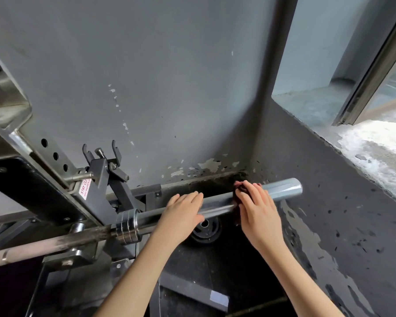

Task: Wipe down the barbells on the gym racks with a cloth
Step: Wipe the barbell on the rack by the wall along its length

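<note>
**Wiping the right sleeve of a racked barbell**

At the far left stands the rack (21, 143) upright with its row of holes. The barbell (55, 242) lies across it, its dull, grimy shaft running right to the ringed collar (127, 225). Past the collar the bright sleeve (281, 189) sticks out to the right over the dark floor (329, 225), with a weight plate (206, 231) lying flat just beneath it. The left hand (183, 211) rests on the sleeve a little right of the collar. Its fingers are straight and close together over the top, thumb on the near side, holding nothing. Further right, the right hand (256, 209) grips a dark red cloth (238, 186) bunched round the sleeve, fingers curled over it, short of the sleeve's bare end.

The step in hand looks like the wipe of the sleeve. To do it well, the cloth should wrap as far round the tube as the grip allows, so the underside is cleaned too. It should travel in long strokes from beside the left hand out to the end. The sleeve may spin, so the left hand's steadying press matters. The part under that hand will need its own pass, and the dirty shaft to the left looks the bigger job
</note>
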### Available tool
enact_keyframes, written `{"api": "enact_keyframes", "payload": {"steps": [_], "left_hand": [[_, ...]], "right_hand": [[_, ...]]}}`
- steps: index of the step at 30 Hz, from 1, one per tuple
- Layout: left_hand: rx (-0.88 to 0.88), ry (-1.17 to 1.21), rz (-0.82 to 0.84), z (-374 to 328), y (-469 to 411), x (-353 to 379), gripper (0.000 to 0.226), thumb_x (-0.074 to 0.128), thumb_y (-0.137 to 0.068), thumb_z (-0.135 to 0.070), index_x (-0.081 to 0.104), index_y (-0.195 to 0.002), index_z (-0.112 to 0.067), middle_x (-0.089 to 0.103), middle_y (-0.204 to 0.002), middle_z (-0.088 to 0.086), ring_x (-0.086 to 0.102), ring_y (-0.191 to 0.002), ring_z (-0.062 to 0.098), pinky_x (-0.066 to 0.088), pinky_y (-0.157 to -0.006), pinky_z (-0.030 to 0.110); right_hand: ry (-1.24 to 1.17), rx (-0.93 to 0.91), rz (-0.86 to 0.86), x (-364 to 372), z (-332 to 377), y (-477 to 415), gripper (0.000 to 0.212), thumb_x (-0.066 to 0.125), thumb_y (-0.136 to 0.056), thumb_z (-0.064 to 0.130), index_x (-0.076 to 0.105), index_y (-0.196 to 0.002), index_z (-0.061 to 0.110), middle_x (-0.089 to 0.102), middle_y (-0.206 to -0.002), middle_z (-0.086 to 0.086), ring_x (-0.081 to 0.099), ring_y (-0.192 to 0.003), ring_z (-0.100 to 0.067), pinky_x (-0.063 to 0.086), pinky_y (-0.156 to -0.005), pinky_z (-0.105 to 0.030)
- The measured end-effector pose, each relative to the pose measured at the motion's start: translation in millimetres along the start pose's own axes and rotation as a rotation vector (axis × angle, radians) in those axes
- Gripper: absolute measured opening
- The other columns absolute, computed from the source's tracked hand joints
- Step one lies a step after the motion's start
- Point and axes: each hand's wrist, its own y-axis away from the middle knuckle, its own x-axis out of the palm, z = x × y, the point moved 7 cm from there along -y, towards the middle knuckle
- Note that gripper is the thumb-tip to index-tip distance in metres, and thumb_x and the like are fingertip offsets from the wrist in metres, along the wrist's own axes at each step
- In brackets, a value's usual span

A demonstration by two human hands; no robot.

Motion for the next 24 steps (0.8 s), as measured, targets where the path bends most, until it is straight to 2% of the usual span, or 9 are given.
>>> {"api": "enact_keyframes", "payload": {"steps": [3, 5, 9, 12, 14, 16, 18, 20, 24], "left_hand": [[0.005, 0.043, 0.033, -4.4, -6.7, 1.5, 0.061, 0.048, -0.099, -0.034, 0.022, -0.151, -0.018, 0.035, -0.152, -0.003, 0.036, -0.136, 0.016, 0.020, -0.116, 0.035], [-0.018, 0.047, 0.031, -6.9, -9.4, 3.3, 0.055, 0.051, -0.098, -0.033, 0.030, -0.147, -0.017, 0.047, -0.140, -0.001, 0.045, -0.126, 0.019, 0.033, -0.107, 0.035], [-0.044, 0.023, -0.031, -8.8, -8.2, 5.6, 0.034, 0.055, -0.096, -0.032, 0.043, -0.124, -0.017, 0.056, -0.121, -0.002, 0.052, -0.110, 0.018, 0.038, -0.096, 0.032], [-0.042, -0.002, -0.067, -9.9, -8.6, 7.0, 0.033, 0.056, -0.095, -0.031, 0.043, -0.122, -0.017, 0.056, -0.119, -0.002, 0.053, -0.108, 0.018, 0.038, -0.096, 0.032], [-0.049, -0.028, -0.094, -10.5, -8.2, 10.7, 0.037, 0.056, -0.095, -0.031, 0.042, -0.126, -0.017, 0.055, -0.122, -0.003, 0.052, -0.111, 0.017, 0.037, -0.099, 0.031], [-0.080, -0.090, -0.117, -12.6, -3.5, 16.0, 0.051, 0.064, -0.091, -0.030, 0.043, -0.135, -0.015, 0.056, -0.125, -0.002, 0.054, -0.114, 0.018, 0.038, -0.102, 0.033], [-0.110, -0.141, -0.184, -15.0, 3.0, 19.7, 0.068, 0.085, -0.070, -0.024, 0.055, -0.129, -0.009, 0.064, -0.116, 0.003, 0.062, -0.103, 0.022, 0.048, -0.096, 0.037], [-0.117, -0.153, -0.252, -16.8, 5.9, 24.2, 0.073, 0.093, -0.053, -0.016, 0.064, -0.118, -0.005, 0.068, -0.108, 0.007, 0.066, -0.095, 0.025, 0.053, -0.091, 0.041], [-0.116, -0.099, -0.293, -16.9, 6.0, 23.0, 0.070, 0.094, -0.052, -0.018, 0.067, -0.116, -0.005, 0.070, -0.109, 0.009, 0.068, -0.097, 0.026, 0.052, -0.092, 0.043]], "right_hand": [[-0.035, 0.219, -0.089, -7.0, -22.5, -9.6, 0.030, 0.055, -0.082, -0.002, 0.068, -0.109, 0.001, 0.058, -0.128, -0.016, 0.052, -0.119, -0.039, 0.039, -0.106, -0.053], [-0.045, 0.193, -0.092, -2.8, -7.0, -9.5, 0.029, 0.055, -0.081, -0.002, 0.068, -0.107, 0.001, 0.058, -0.128, -0.015, 0.051, -0.121, -0.039, 0.036, -0.109, -0.052], [-0.030, 0.029, -0.001, -0.3, -4.0, 1.5, 0.037, 0.066, -0.081, -0.001, 0.066, -0.117, 0.006, 0.054, -0.138, -0.012, 0.048, -0.128, -0.036, 0.036, -0.111, -0.047], [-0.046, 0.144, -0.064, -9.0, -33.1, -4.4, 0.030, 0.056, -0.086, -0.002, 0.067, -0.113, 0.003, 0.057, -0.133, -0.012, 0.051, -0.123, -0.036, 0.041, -0.106, -0.050], [-0.083, 0.246, -0.128, -9.7, -33.4, -9.2, 0.030, 0.050, -0.084, -0.001, 0.068, -0.108, 0.001, 0.059, -0.127, -0.014, 0.052, -0.121, -0.036, 0.040, -0.106, -0.051], [-0.085, 0.240, -0.121, -3.3, -19.5, -8.4, 0.028, 0.054, -0.083, -0.004, 0.068, -0.107, 0.001, 0.059, -0.127, -0.014, 0.050, -0.124, -0.036, 0.036, -0.110, -0.050], [-0.086, 0.129, -0.070, 0.2, -12.0, -3.5, 0.030, 0.060, -0.083, -0.005, 0.068, -0.111, 0.003, 0.058, -0.132, -0.012, 0.049, -0.126, -0.035, 0.037, -0.110, -0.049], [-0.074, 0.083, -0.047, -5.2, -27.2, -2.5, 0.032, 0.061, -0.084, -0.004, 0.066, -0.114, 0.005, 0.056, -0.134, -0.010, 0.050, -0.124, -0.034, 0.041, -0.105, -0.048], [-0.112, 0.347, -0.134, -12.0, -61.9, -11.4, 0.033, 0.046, -0.084, 0.005, 0.068, -0.109, 0.003, 0.058, -0.129, -0.012, 0.049, -0.124, -0.036, 0.042, -0.102, -0.050]]}}
